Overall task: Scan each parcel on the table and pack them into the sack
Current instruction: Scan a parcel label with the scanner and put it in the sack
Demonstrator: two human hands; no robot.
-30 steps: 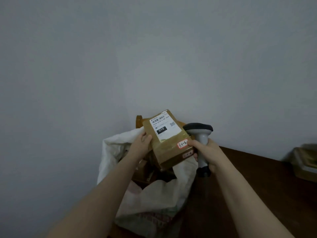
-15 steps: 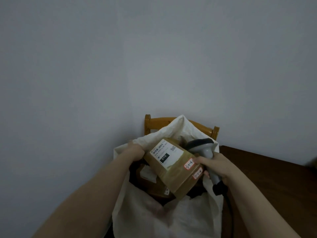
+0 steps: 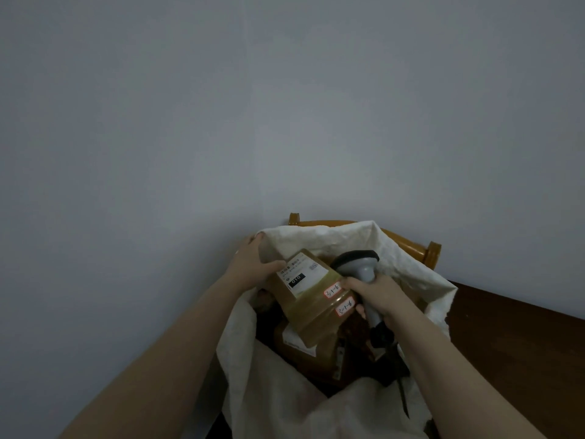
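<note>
Grey wall (image 3: 285, 106) behind; white sack (image 3: 285, 397) open on wooden chair (image 3: 408, 245), beside dark table (image 3: 519, 343). Brown parcel (image 3: 316, 299) tilted inside sack mouth, gripped by left hand (image 3: 253, 264). Right hand (image 3: 378, 291) clenched around scanner (image 3: 364, 267), touching parcel.

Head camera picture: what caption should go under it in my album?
Both hands lower a brown parcel into the open white sack, the right hand also gripping a grey scanner.

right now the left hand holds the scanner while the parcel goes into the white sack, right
Not quite: the head view shows the scanner gripped in the right hand, not the left. The left hand holds the parcel over the white sack.
</note>
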